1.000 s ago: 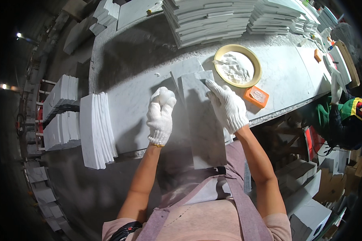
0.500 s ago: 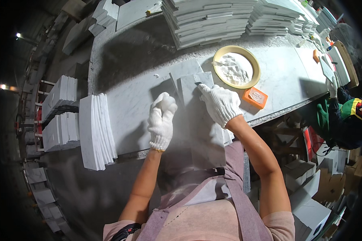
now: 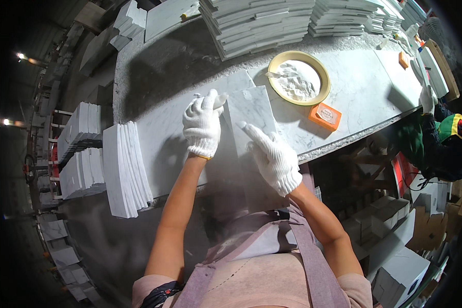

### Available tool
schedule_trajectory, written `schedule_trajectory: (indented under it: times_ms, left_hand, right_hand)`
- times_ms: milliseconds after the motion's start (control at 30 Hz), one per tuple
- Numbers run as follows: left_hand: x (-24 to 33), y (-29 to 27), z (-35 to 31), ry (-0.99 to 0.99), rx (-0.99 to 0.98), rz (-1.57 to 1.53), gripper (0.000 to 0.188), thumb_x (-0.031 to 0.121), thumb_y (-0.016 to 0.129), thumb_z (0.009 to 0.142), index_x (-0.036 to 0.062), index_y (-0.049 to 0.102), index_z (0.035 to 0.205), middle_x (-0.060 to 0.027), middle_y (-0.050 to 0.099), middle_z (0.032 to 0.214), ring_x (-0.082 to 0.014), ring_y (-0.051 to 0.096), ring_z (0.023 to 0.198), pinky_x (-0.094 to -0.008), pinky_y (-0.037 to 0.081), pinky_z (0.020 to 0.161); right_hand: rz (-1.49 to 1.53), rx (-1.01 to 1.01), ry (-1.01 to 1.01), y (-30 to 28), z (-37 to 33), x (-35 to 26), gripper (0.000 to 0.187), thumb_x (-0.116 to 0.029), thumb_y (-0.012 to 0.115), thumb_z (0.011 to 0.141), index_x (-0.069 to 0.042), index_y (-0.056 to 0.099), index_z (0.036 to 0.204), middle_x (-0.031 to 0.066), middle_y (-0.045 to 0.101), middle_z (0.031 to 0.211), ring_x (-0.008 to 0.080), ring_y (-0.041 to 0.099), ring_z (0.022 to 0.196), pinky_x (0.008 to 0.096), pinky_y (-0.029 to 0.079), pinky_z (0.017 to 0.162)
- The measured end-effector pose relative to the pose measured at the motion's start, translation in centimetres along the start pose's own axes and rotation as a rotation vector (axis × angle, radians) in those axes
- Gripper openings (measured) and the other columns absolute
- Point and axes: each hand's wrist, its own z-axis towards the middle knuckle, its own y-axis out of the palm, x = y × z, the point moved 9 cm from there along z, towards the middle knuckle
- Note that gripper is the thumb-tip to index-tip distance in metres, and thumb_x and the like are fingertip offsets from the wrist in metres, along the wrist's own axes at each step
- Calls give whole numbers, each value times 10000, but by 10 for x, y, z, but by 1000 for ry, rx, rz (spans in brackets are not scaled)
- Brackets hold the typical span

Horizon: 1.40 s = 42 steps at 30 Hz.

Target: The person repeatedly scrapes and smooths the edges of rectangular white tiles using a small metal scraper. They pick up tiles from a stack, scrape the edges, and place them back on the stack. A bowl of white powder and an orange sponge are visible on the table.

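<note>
A long white-grey marble tile (image 3: 252, 105) lies in front of me, its near end reaching toward my lap. My right hand (image 3: 274, 161), in a white knit glove, rests over the tile's right side with its index finger stretched along the face; its other fingers are partly hidden. Beside the tile's far left corner is my left hand (image 3: 201, 126), gloved too, with its fingers curled and their tips close to the edge. Whatever it may hold cannot be made out. Fine haze or dust blurs the tile's near part.
A yellow bowl (image 3: 323, 77) of white powder and an orange box (image 3: 325, 117) sit right of the tile. Tall tile stacks (image 3: 262, 23) line the back of the stone-topped table (image 3: 164, 108). More tiles (image 3: 126, 169) stand at its left edge. Another person's gloved hand (image 3: 427, 98) is at far right.
My left hand has moved up and slightly left, to the tile's far corner. My right hand has slid down the tile, toward me, from near its far end.
</note>
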Motion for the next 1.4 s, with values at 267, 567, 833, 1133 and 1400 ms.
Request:
schedule_trajectory:
  times_ms: [267,567,833,1133,1400]
  left_hand:
    - [-7,-17,-17,-198,46,-210,471,98,819,870,134,696,1324,-157,723,1195,-379,671,1116,-492,539,957]
    - [-11,-20,-25,-201,74,-294,446,51,820,867,126,716,1294,-143,735,1165,-352,698,1084,-455,562,951]
    - [-7,-12,-16,-138,20,-134,492,132,839,846,173,703,1317,-118,724,1180,-350,686,1108,-486,547,972]
    - [10,9,8,216,7,137,585,128,801,827,146,662,1394,-68,690,1188,-319,637,1135,-469,473,1091]
    - [32,4,19,380,54,184,440,101,745,834,111,707,1272,-66,689,1026,-301,649,991,-460,495,1005]
  right_hand:
    - [-353,-139,167,17,70,40,331,-290,628,1026,-182,664,1337,202,722,1000,392,729,852,487,580,719]
    - [-390,-376,191,31,75,39,357,-307,610,1019,-155,663,1338,213,742,949,417,740,846,504,583,718]
    - [-144,-109,127,11,39,26,371,-203,607,1003,-200,662,1369,182,731,1003,372,735,844,472,578,724]
    - [-38,-52,46,2,-14,3,503,-130,742,938,-218,671,1428,116,690,855,323,679,773,429,548,694]
    - [-12,-42,27,1,-13,6,515,-141,748,938,-206,660,1441,111,663,828,323,660,752,435,530,666]
